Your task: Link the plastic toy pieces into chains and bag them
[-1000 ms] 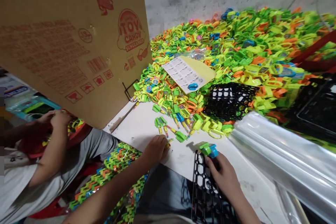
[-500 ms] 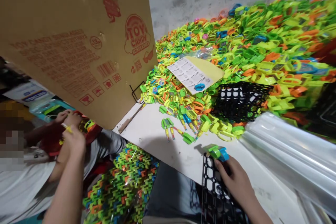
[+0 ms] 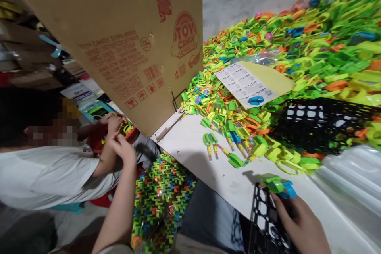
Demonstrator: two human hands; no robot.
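My left hand [image 3: 122, 149] is raised at the left, beside a co-worker's forearm. Its fingers look loosely bent and apart, and no object shows in them. At the lower right, my right hand [image 3: 300, 218] is closed around green and blue plastic toy watches [image 3: 278, 185]. Just under it stands a black lattice basket [image 3: 263, 210], partly hidden by the hand. Several green toy watches with candy-filled tubes [image 3: 212, 143] lie on the white tabletop [image 3: 205, 182] in front of me.
A big cardboard box [image 3: 119, 16] stands at the left of the table. Loose toy watches [image 3: 321, 55] are heaped along the wall, with a label sheet [image 3: 244, 83] and another black basket [image 3: 315, 123] on them. Clear plastic film [image 3: 354, 178] lies right. A co-worker [image 3: 50, 170] sits left, beside a bag of watches [image 3: 160, 202].
The view has swung left. The small yellow-and-white piece in my left hand is no longer visible there, and its fingers have loosened. My right hand still holds the watches.
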